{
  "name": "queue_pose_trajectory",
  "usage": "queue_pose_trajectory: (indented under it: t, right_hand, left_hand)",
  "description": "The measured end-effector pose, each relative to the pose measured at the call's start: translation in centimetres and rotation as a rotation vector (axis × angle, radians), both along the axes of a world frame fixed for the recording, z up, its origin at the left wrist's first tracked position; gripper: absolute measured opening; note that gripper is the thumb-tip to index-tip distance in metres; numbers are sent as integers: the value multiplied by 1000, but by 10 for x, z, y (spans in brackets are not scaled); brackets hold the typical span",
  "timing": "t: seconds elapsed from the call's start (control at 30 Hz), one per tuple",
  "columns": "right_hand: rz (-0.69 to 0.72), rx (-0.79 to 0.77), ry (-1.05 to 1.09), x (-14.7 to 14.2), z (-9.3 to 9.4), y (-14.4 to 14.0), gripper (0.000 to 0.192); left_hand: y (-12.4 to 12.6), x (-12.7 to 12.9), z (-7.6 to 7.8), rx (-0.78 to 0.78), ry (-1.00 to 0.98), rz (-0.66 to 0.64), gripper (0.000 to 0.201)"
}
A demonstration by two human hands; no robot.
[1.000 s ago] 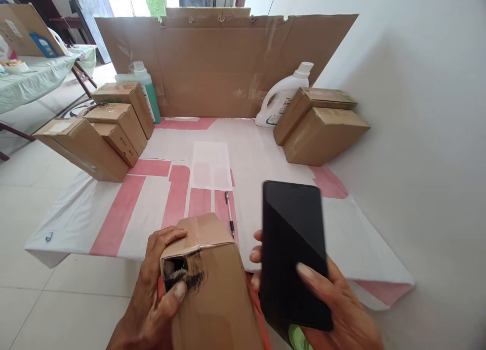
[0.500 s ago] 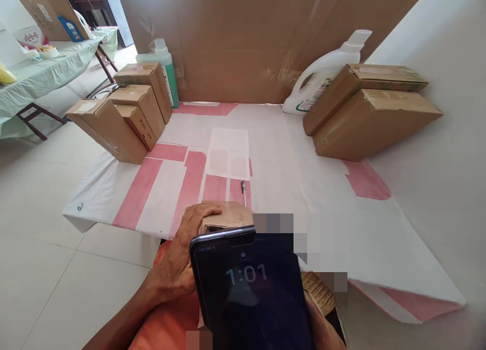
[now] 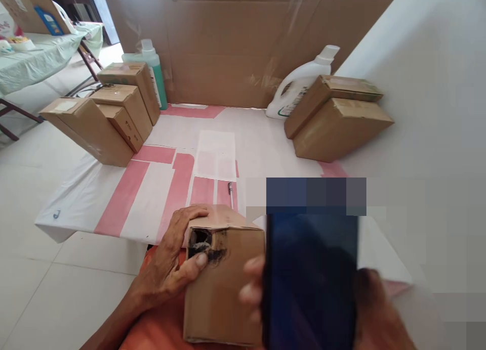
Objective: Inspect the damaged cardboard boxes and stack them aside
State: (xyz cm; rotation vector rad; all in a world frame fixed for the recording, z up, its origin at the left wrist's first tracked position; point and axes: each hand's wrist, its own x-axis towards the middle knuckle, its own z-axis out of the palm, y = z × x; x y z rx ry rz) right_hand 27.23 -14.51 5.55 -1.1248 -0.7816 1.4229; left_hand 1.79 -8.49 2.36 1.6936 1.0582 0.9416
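Both hands grip; left fingers point(image 3: 190, 261) curl round the cardboard box point(image 3: 222, 284); right fingers point(image 3: 248, 292) clasp the phone point(image 3: 309, 284).

Seven cardboard boxes show in all. Four stand in a cluster at the left of the mat: the large front box point(image 3: 87, 132), the small box point(image 3: 123, 127) tucked beside it, the middle box point(image 3: 119, 102) and the rear box point(image 3: 131, 79). Two more sit at the right, the lower box point(image 3: 339, 130) with the flatter box point(image 3: 334, 89) leaning over it. The seventh, a torn box point(image 3: 220, 284), is in the lap.

Two bottles stand at the back: one green bottle point(image 3: 152, 69) and one white detergent jug point(image 3: 299, 87).

One pen point(image 3: 230, 189), one white sheet point(image 3: 215, 155), one phone point(image 3: 309, 284), one large cardboard panel point(image 3: 235, 46).

Two hands: left hand point(image 3: 172, 264), right hand point(image 3: 375, 314).
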Motion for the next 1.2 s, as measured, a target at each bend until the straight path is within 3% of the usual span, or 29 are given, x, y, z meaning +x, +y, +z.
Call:
queue_pose_trajectory:
  t: [0.07,0.17,0.23,0.33,0.4,0.47,0.57,0.8,1.0,1.1,1.2]
  right_hand:
    - [-225,-56,55,13,-1,22,58]
    - [-544,-51,-92,34,-32,65,53]
    - [-425,-92,-346,48,-68,88,63]
    - [-335,-159,-488,62,-122,105,69]
    - [-294,-181,-561,66,-147,106,69]
    - [-242,-200,-647,67,-161,104,68]
    - [-173,-236,-790,68,-165,102,63]
    - [-35,-463,-1224,70,-147,106,44]
    - [80,-616,-1453,59,-127,103,54]
    - [94,-477,-1502,60,-119,85,60]
    - [233,-108,-1221,56,-122,47,65]
  left_hand:
    - [1,-2,-5,-34,5,-32,57]
    - [2,-3,-10,-45,16,-32,57]
    - [3,-4,-12,-48,19,-32,56]
    - [2,-5,-12,-68,19,-32,56]
    - [2,-6,-13,-76,13,-30,56]
    - [2,-6,-13,-77,6,-24,56]
    - [4,-5,-14,-76,-2,-23,56]
    - [5,-4,-16,-65,-30,-13,61]
    - [7,-3,-28,-15,-87,-5,80]
    - [11,-3,-45,-68,-116,43,83]
    - [15,-3,-68,-183,-143,141,75]
